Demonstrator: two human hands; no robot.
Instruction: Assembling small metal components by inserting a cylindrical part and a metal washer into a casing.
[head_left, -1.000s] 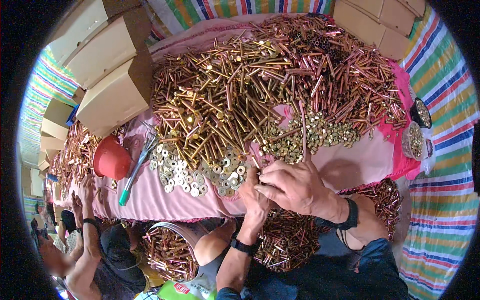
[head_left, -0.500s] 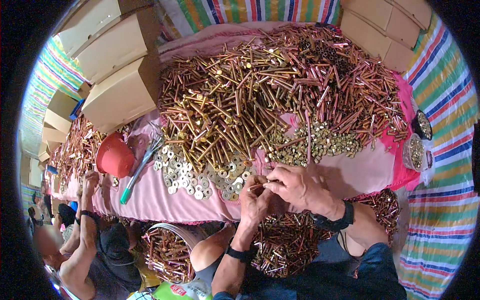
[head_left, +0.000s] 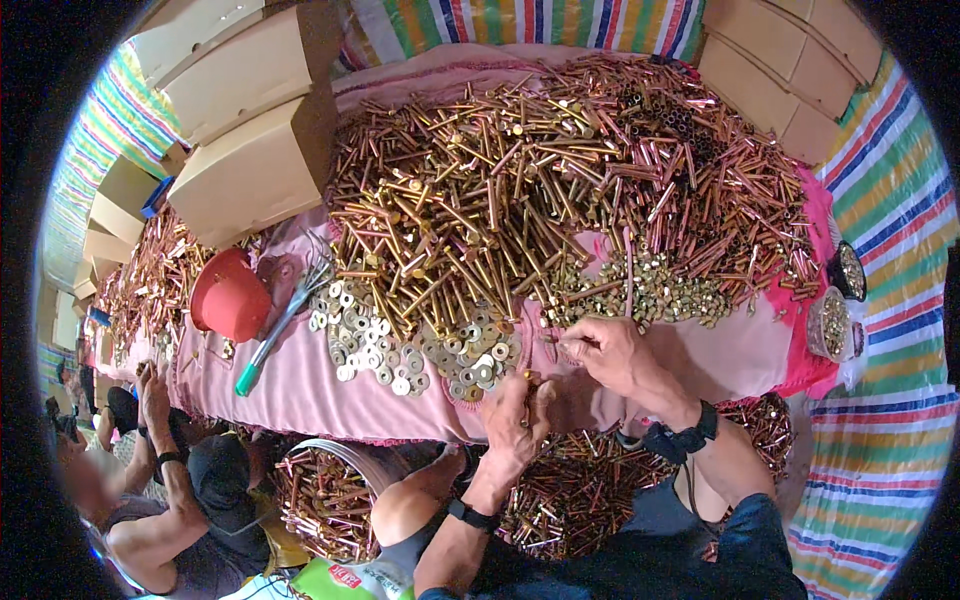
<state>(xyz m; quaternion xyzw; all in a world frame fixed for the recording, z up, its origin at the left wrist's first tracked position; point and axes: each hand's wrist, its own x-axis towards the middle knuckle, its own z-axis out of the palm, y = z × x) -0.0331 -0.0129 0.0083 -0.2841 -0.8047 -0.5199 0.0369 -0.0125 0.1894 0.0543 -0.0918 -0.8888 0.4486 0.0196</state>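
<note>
My left hand [head_left: 515, 420] is closed around a brass-coloured bolt [head_left: 528, 377]; only a small bit of it shows above the fingers, just past the cloth's near edge area. To its right and a little farther away, my right hand [head_left: 612, 355] has thumb and forefinger pinched together over the pink cloth. Whether anything sits in that pinch is too small to make out. Flat round washers [head_left: 400, 360] lie beyond my left hand. Small nuts [head_left: 660, 295] are spread just beyond my right hand. Behind both rises a large heap of long bolts [head_left: 470, 220] and coppery sleeves [head_left: 690, 200].
A red plastic pot [head_left: 230, 297] and a green-tipped tool [head_left: 268, 355] lie at left, near stacked cardboard boxes [head_left: 255, 165]. More boxes [head_left: 790, 80] stand far right, above clear tubs [head_left: 830, 322]. Below the table is a filled basket [head_left: 330, 500]. A co-worker [head_left: 170, 510] sits at left.
My hands have come apart: the right moved up and away toward the nuts, the left drew slightly down and closer. The bolt between them stayed in my left hand.
</note>
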